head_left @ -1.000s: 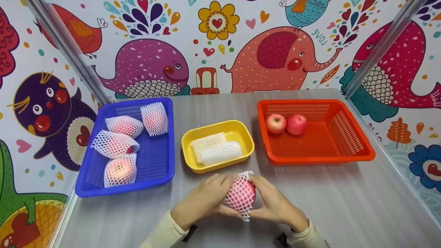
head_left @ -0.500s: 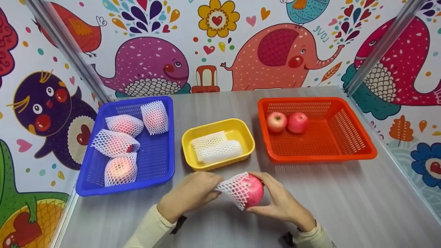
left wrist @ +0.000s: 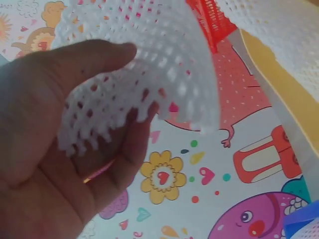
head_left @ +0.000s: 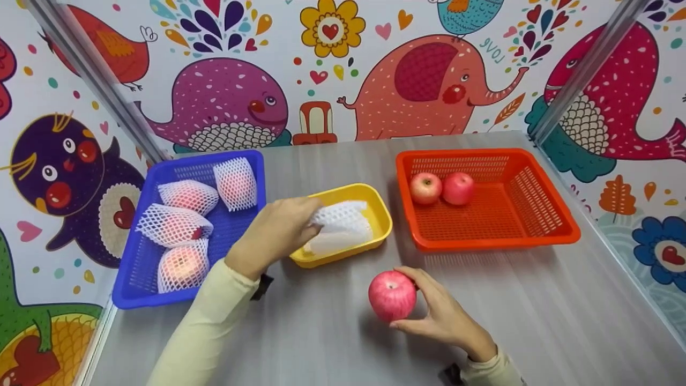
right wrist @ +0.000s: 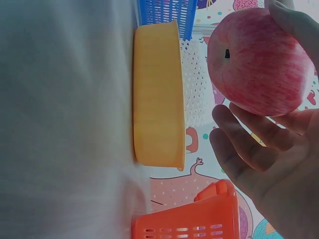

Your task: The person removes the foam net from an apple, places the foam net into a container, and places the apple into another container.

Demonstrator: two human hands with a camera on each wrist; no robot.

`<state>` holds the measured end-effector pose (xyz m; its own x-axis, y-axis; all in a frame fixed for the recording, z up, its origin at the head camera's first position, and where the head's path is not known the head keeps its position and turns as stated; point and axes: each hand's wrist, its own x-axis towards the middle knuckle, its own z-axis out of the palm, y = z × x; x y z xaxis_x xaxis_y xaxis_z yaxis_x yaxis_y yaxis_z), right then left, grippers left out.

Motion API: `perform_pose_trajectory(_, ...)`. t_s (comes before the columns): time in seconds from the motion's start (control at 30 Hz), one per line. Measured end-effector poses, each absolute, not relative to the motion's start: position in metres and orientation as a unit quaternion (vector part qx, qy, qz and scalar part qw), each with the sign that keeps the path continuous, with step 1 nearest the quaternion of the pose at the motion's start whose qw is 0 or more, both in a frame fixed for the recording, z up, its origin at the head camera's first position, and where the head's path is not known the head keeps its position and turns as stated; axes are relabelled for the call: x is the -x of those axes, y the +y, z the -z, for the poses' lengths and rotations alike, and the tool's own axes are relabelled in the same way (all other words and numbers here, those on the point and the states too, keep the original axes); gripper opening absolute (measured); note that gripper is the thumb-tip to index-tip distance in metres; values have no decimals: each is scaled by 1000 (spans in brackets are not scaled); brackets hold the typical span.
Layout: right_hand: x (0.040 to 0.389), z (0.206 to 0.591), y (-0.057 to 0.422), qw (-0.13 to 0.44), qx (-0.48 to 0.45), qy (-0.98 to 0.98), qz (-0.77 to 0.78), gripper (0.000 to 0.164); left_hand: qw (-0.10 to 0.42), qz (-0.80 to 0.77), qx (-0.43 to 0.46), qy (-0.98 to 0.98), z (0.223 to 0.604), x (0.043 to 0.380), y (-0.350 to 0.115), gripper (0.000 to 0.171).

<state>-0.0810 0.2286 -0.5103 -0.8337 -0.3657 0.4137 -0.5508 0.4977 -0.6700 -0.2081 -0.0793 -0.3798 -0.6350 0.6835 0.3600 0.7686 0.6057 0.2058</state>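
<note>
In my left hand (head_left: 278, 230), a white foam net sleeve (left wrist: 174, 64) is pinched between thumb and fingers, over the left end of the yellow basket (head_left: 381, 212). More white foam netting (head_left: 343, 238) lies in that basket, partly behind the hand. My right hand (head_left: 445, 316) grips a bare pink-red apple (head_left: 393, 296) above the grey table, thumb and fingers around its right side. The right wrist view shows the dark hollow at the apple's end.
A blue basket (head_left: 119, 292) at the left holds several apples in foam nets, such as a netted apple (head_left: 184, 265). Two bare apples (head_left: 458, 188) sit in the red basket (head_left: 498, 244) at the right. Cartoon-printed walls (head_left: 332, 80) enclose the grey table (head_left: 332, 332).
The foam net has been pulled leftward off the apple. My left hand has carried it up to the yellow basket, while my right hand keeps the apple, now bare, in nearly the same place.
</note>
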Motion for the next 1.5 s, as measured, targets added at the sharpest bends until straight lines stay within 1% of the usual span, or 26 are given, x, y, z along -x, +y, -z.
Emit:
perform_pose_trajectory(0.27,78,512,231,106,-255,-863,-422,92,78,134,336,-929,405,250,-50,11)
perform_pose_trajectory(0.43,79,512,233,105,-256,-861,-426,92,15,111,289,-951,433,268,-40,18)
perform_pose_trajectory(0.5,78,512,234,105,-256,-861,-428,92,-13,100,275,-956,446,272,-38,18)
perform_pose_trajectory(0.67,78,514,235,105,-258,-857,-432,92,-60,70,291,-952,469,277,-37,11)
perform_pose_trajectory(0.8,78,514,235,104,-259,-855,-437,92,-72,65,296,-950,471,275,-39,13)
perform_pose_trajectory(0.93,79,514,236,103,-253,-859,-433,92,-62,59,280,-956,453,269,-43,18)
perform_pose_trajectory(1.07,79,513,236,109,-248,-862,-428,92,-41,45,271,-961,424,253,-46,35)
perform_pose_trajectory(1.17,79,513,235,109,-251,-861,-428,91,2,45,284,-958,409,235,-51,41)
perform_pose_trajectory(1.3,80,514,234,107,-253,-862,-427,89,100,71,326,-937,405,207,-62,35)
perform_pose_trajectory(1.37,80,514,233,106,-251,-863,-426,89,139,88,342,-925,409,192,-68,36)
perform_pose_trajectory(1.43,80,514,233,104,-249,-863,-426,90,159,106,349,-917,414,176,-74,38)
perform_pose_trajectory(1.5,80,513,232,101,-248,-864,-426,90,162,118,349,-915,418,161,-79,42)
